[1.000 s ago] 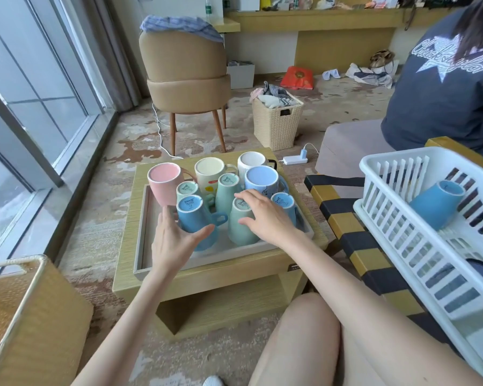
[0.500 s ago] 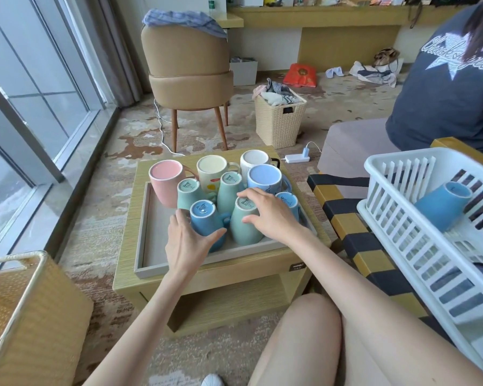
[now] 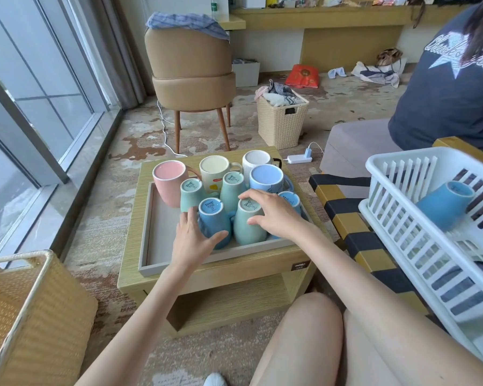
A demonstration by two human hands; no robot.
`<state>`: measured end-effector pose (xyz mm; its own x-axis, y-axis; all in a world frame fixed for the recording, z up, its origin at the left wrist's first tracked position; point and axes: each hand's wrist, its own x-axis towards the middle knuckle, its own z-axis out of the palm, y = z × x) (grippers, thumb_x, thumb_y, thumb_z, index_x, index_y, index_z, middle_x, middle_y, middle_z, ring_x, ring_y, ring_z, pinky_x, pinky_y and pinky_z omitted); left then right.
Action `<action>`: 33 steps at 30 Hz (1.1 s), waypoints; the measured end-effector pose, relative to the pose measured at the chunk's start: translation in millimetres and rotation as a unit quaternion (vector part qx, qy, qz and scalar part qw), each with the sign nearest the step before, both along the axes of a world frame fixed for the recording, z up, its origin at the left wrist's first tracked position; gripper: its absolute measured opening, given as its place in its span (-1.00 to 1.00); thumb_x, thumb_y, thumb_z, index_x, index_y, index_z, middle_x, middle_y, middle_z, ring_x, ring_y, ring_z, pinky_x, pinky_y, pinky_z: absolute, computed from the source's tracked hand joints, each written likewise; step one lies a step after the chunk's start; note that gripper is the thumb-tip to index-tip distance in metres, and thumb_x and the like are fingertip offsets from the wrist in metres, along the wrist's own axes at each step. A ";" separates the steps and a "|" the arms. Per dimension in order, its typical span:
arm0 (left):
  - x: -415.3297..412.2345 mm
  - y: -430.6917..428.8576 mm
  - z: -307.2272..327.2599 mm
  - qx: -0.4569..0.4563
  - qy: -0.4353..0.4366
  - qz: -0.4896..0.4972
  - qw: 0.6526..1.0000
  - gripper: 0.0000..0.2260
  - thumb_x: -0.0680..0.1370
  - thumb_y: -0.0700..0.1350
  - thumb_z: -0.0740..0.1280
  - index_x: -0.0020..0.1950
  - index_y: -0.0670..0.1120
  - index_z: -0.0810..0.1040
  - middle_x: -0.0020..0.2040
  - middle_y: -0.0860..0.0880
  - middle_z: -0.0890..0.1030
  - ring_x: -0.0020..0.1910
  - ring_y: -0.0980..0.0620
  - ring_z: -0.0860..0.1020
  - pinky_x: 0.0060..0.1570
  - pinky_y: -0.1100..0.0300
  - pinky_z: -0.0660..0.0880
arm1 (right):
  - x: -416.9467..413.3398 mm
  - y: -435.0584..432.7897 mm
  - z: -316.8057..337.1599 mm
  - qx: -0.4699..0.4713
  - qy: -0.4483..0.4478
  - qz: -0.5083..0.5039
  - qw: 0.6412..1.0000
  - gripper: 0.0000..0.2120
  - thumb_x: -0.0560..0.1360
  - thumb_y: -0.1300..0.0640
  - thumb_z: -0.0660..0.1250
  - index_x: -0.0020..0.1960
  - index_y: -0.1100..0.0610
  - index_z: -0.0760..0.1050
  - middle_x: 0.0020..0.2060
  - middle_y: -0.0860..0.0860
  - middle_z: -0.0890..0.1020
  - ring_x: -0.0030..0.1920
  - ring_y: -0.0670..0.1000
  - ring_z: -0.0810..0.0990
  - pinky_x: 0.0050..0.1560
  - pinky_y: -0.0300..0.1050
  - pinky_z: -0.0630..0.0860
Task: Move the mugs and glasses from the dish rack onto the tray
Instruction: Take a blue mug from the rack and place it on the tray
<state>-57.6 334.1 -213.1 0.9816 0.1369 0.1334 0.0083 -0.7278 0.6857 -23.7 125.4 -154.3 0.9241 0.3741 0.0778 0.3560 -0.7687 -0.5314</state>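
The left hand (image 3: 191, 235), cupped round the upturned blue mug (image 3: 214, 218), and the right hand (image 3: 273, 215), fingers clamped over the green mug (image 3: 248, 227), have slid both rightward along the tray (image 3: 163, 238) front edge. A last blue mug (image 3: 444, 204) waits in the dish rack (image 3: 402, 154).

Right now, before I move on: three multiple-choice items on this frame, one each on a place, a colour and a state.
1. Where does the last blue mug lie?
A. in the dish rack
B. on the floor
C. on the chair
2. What colour is the mug under the right hand?
A. pink
B. white
C. green
3. How does the front blue mug at the left hand stand?
A. upright
B. upside down
C. on its side
Key: 1 A, it lies inside the white rack. 2 C, fingers curl over a green mug on the tray. 3 B, its labelled base faces up.
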 end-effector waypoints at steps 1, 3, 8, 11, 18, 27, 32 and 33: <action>-0.6 -2.1 0.4 0.001 -0.003 0.001 1.000 -0.27 0.37 0.15 0.52 0.40 -0.03 0.25 0.29 -0.09 0.41 0.29 -0.10 0.42 0.15 -0.09 0.49 | 0.6 -1.7 0.7 -0.002 0.006 0.002 1.000 -0.51 0.44 0.14 0.46 0.32 -0.05 0.40 0.36 -0.09 0.49 0.32 0.05 0.47 0.26 0.11 0.43; -1.5 -7.7 1.2 0.003 -0.009 0.002 1.000 -0.28 0.37 0.15 0.52 0.39 -0.04 0.27 0.27 -0.09 0.41 0.27 -0.11 0.43 0.15 -0.12 0.50 | 1.4 -7.0 2.8 -0.005 0.016 0.004 1.000 -0.50 0.44 0.15 0.46 0.32 -0.06 0.40 0.36 -0.09 0.49 0.32 0.05 0.47 0.26 0.10 0.43; -3.8 -20.7 -0.3 0.000 -0.013 0.010 1.000 -0.31 0.37 0.16 0.51 0.34 -0.09 0.30 0.22 -0.10 0.42 0.23 -0.15 0.43 0.11 -0.12 0.50 | -4.1 -17.4 1.1 -0.032 0.000 0.003 0.999 -0.49 0.50 0.14 0.40 0.38 -0.09 0.33 0.42 -0.11 0.42 0.35 0.05 0.45 0.25 0.11 0.45; -3.3 -19.4 -0.2 -0.009 -0.008 0.002 1.000 -0.30 0.38 0.15 0.51 0.36 -0.09 0.29 0.24 -0.11 0.41 0.25 -0.15 0.42 0.14 -0.12 0.48 | -10.1 -17.9 -0.6 -0.043 -0.015 0.013 0.999 -0.47 0.53 0.13 0.37 0.44 -0.07 0.29 0.47 -0.13 0.35 0.43 0.01 0.36 0.31 0.12 0.42; -7.5 -19.5 3.1 -0.051 -0.065 -0.025 0.996 -0.29 0.38 0.03 0.54 0.40 -0.03 0.25 0.31 -0.04 0.40 0.28 -0.08 0.38 0.21 -0.02 0.41 | -9.7 -50.6 7.1 0.065 -0.220 -0.112 0.967 -0.65 0.50 0.19 0.34 0.27 0.07 0.45 0.24 -0.05 0.54 0.17 0.01 0.53 0.08 -0.07 0.50; -0.2 -18.7 15.7 -0.045 -0.096 -0.047 0.993 -0.45 0.43 -0.08 0.51 0.34 -0.08 0.35 0.28 0.00 0.49 0.26 -0.05 0.46 0.15 0.05 0.44 | 1.4 -83.5 -21.4 0.067 0.000 -0.128 0.989 -0.40 0.44 0.12 0.48 0.40 -0.06 0.32 0.36 -0.05 0.47 0.35 0.04 0.39 0.28 -0.02 0.34; 0.7 -9.7 19.6 -0.036 -0.080 -0.046 0.995 -0.45 0.44 -0.11 0.50 0.36 -0.08 0.35 0.30 -0.01 0.49 0.26 -0.06 0.46 0.12 0.10 0.42 | -2.4 -70.9 -21.7 0.027 -0.048 -0.143 0.988 -0.44 0.40 -0.03 0.50 0.31 -0.09 0.34 0.30 -0.12 0.50 0.21 -0.01 0.50 -0.05 -0.07 0.45; 0.6 -8.6 21.4 -0.027 -0.077 -0.050 0.995 -0.45 0.44 -0.11 0.50 0.36 -0.08 0.35 0.30 -0.01 0.49 0.27 -0.06 0.45 0.13 0.09 0.41 | -2.9 -69.6 -22.2 0.026 -0.054 -0.146 0.987 -0.45 0.40 -0.05 0.50 0.30 -0.10 0.33 0.29 -0.13 0.50 0.21 -0.01 0.50 -0.10 -0.10 0.40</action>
<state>-57.0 325.5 -191.7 0.9593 0.0497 0.2780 -0.1707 -0.6821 0.7110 -26.5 55.8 -176.5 0.9774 0.0860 0.1931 0.1795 -0.8200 -0.5435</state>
